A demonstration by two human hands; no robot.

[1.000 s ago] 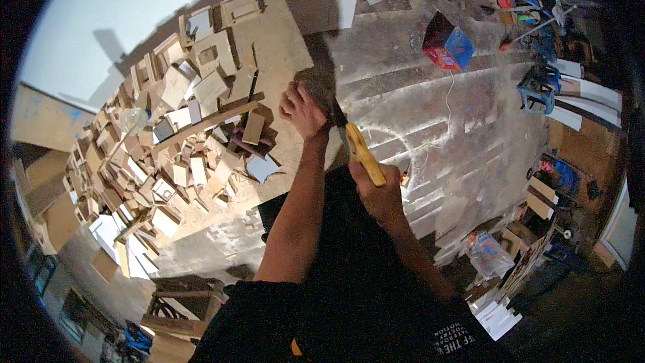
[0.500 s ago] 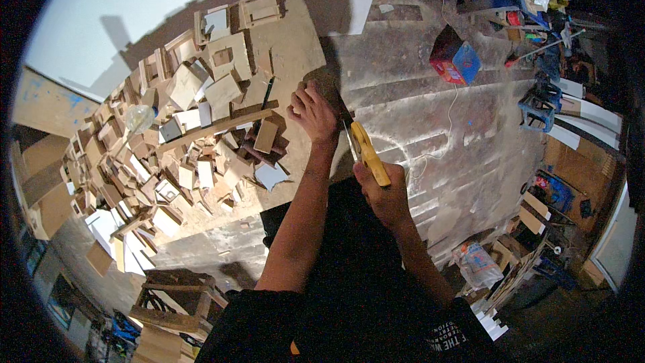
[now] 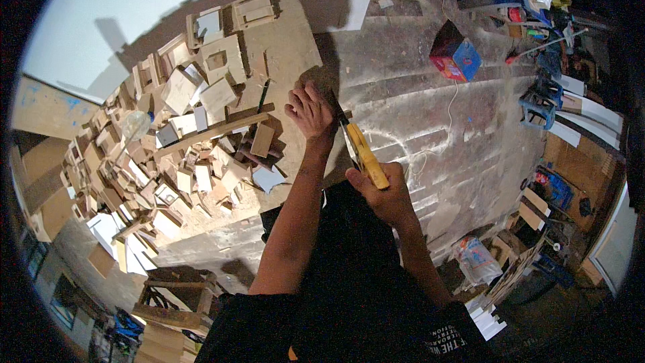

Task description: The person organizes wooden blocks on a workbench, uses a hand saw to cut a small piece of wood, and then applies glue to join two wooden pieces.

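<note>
The right hand (image 3: 384,193) grips the yellow-handled saw (image 3: 361,150) tight, and the left hand (image 3: 310,111), fingers pressed flat, should hold the wooden board (image 3: 289,47) steady.

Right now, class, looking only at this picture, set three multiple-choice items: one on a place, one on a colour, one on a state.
1. Where does the left hand rest?
A. on the right edge of the worktable
B. on the floor
C. on the red and blue box

2. What colour is the tool handle in the right hand?
A. green
B. yellow
C. white

3. How is the worktable?
A. bare
B. covered with a cloth
C. piled with wood offcuts

Answers:
1 A, the hand presses at the board's edge.
2 B, the gripped handle is yellow.
3 C, blocks cover most of it.
</note>
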